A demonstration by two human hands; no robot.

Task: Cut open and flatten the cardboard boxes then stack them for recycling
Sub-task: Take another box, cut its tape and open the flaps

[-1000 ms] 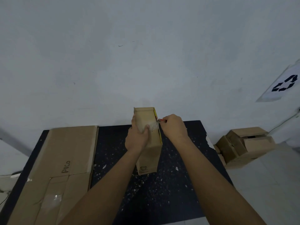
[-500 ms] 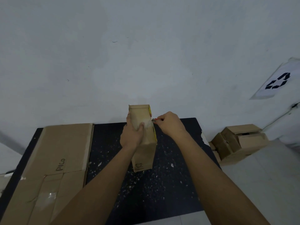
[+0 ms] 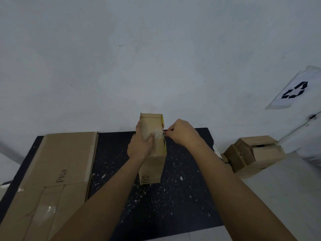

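A small tall cardboard box (image 3: 152,164) stands upright in the middle of the black speckled table (image 3: 182,197). My left hand (image 3: 140,146) grips its upper left side, thumb across the taped top. My right hand (image 3: 182,132) holds a small cutter (image 3: 165,133) with a red handle, and the blade tip touches the box's top right edge by a yellow strip. Most of the cutter is hidden inside my fist. Flattened cardboard (image 3: 57,171) lies stacked on the table's left part.
Two unflattened cardboard boxes (image 3: 253,153) sit on the floor to the right of the table. A white sheet with a recycling sign (image 3: 293,93) hangs on the right wall. A plain wall stands right behind the table.
The cutter and my right hand have slid a little nearer along the box's top right edge. My left hand keeps the same grip on the box.
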